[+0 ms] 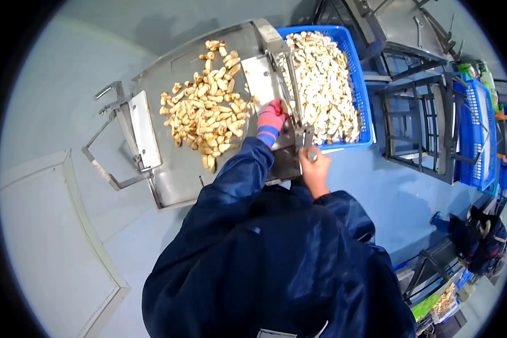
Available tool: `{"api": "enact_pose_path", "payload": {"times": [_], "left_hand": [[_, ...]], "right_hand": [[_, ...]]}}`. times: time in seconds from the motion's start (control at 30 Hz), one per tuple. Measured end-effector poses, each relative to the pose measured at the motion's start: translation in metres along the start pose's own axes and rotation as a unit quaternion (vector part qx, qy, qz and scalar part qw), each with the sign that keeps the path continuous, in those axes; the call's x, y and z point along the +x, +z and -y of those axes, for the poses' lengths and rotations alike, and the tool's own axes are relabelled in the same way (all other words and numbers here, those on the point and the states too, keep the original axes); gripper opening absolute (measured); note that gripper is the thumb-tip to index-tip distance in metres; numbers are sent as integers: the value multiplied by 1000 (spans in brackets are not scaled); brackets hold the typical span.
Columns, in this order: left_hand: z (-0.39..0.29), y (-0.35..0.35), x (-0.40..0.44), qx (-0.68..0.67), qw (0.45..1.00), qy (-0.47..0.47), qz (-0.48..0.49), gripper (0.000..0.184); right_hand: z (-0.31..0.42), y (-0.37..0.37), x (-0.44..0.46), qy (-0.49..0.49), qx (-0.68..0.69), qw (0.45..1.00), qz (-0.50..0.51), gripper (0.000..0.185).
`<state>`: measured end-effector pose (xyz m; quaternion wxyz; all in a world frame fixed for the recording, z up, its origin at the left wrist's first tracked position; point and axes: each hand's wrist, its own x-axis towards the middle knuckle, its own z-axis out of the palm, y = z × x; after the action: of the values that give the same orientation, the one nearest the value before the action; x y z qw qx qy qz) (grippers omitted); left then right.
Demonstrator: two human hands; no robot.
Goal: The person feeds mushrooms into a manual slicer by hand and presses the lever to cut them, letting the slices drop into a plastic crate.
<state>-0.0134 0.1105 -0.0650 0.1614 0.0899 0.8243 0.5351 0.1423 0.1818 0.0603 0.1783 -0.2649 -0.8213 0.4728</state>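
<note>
My left hand (pixel 271 118), in a pink and blue glove, is at the metal cutting frame (pixel 296 93) on the right side of the steel tray table (pixel 177 188). Its fingers are bent together, and what they hold is too small to name. My bare right hand (pixel 315 169) is wrapped round a metal handle (pixel 312 154) at the frame's near end. Left of my gloved hand lies a heap of whole brownish mushrooms (pixel 208 112). Beyond the frame, pale cut pieces (pixel 324 84) fill a blue basket (pixel 361 84).
A second metal frame with a white plate (pixel 145 129) is fixed at the table's left side. Metal racks (pixel 414 127) and stacked blue baskets (pixel 479 135) stand at right. A person in dark clothes (pixel 481 239) is at the lower right.
</note>
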Motion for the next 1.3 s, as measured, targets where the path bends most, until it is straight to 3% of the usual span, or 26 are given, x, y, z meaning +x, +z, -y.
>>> {"api": "enact_pose_path", "payload": {"times": [0.07, 0.17, 0.27, 0.3, 0.33, 0.4, 0.53, 0.6, 0.63, 0.67, 0.77, 0.93, 1.03, 1.13, 1.2, 1.27, 1.3], "left_hand": [[-17, -6, -4, -65, 997, -41, 12, 46], [-6, -9, 3, -31, 998, -28, 52, 47], [30, -2, 17, -227, 963, -93, 110, 47], [-2, -15, 8, -144, 980, -88, 106, 46], [0, -9, 8, -236, 964, -87, 89, 45], [-2, -8, 8, -130, 985, -81, 79, 44], [-4, -6, 5, -85, 993, -73, 45, 39], [5, 1, 5, -212, 976, -36, 43, 39], [5, 1, 5, -174, 983, -39, 43, 40], [3, 1, 6, -157, 985, -51, 48, 39], [-8, -6, 4, -94, 990, -75, 73, 42], [18, 8, 7, -167, 982, -52, 75, 44], [-1, 3, 7, -86, 991, -78, 71, 44], [-9, -1, 4, -78, 992, -74, 65, 43], [16, 12, 11, -188, 977, -64, 77, 43], [12, 10, 12, -228, 966, -67, 104, 42], [8, 8, 10, -181, 978, -64, 87, 41]], "right_hand": [[10, -3, 2, 36, 1, 999, 15, 23], [-56, 16, -19, 14, -31, 999, 29, 20], [-24, 9, -12, 2, -1, 1000, -7, 24], [-7, 4, -5, 3, -5, 1000, -10, 24], [4, 4, -1, 25, 31, 999, -16, 26], [-25, 9, -9, -24, -3, 1000, -4, 26], [-36, 15, -15, 24, 41, 999, -4, 24], [11, 2, 1, 56, 47, 997, 0, 24], [-8, 6, -4, 51, 47, 998, -3, 24], [-28, 8, -8, -40, -29, 999, -5, 24], [-56, 18, -17, -13, -16, 1000, 3, 25], [-6, 8, -4, 51, 53, 997, -16, 24], [-56, 19, -20, 15, -11, 1000, 3, 23], [-44, 16, -16, -8, -28, 1000, -3, 24], [-16, 9, -7, 22, 14, 1000, -13, 25], [2, 4, 0, 68, 35, 997, 1, 24], [-7, 7, -5, 47, 8, 999, 0, 24]]}}
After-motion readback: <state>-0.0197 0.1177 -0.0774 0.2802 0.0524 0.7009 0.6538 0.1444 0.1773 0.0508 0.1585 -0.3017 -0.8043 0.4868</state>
